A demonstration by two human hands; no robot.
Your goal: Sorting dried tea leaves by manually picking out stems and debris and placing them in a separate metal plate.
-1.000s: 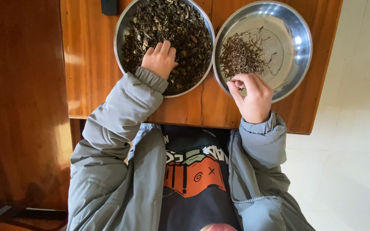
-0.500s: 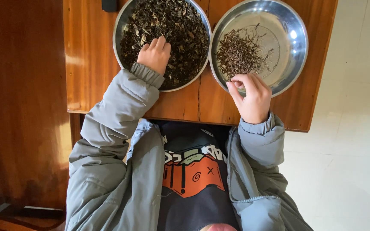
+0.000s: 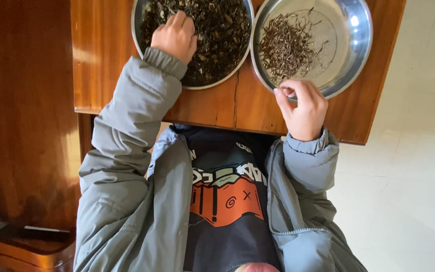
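Observation:
My left hand (image 3: pixel 176 35) rests in the left steel bowl (image 3: pixel 212 83), fingers curled down into a heap of dark dried leaves (image 3: pixel 220 35); the fingertips are buried. My right hand (image 3: pixel 302 106) sits at the near rim of the right steel bowl (image 3: pixel 359 55), fingers and thumb closed over the rim. That bowl holds a smaller pile of thin brown stems (image 3: pixel 285 45) just beyond the hand. Both arms wear grey padded sleeves.
The two bowls stand side by side on a brown wooden table (image 3: pixel 106 60), whose near edge runs just above my lap. Pale tiled floor (image 3: pixel 414 166) lies to the right, dark wooden furniture (image 3: pixel 21 151) to the left.
My left hand has slid farther away from me across the dark leaves. My right hand has stayed at the near rim of the right bowl.

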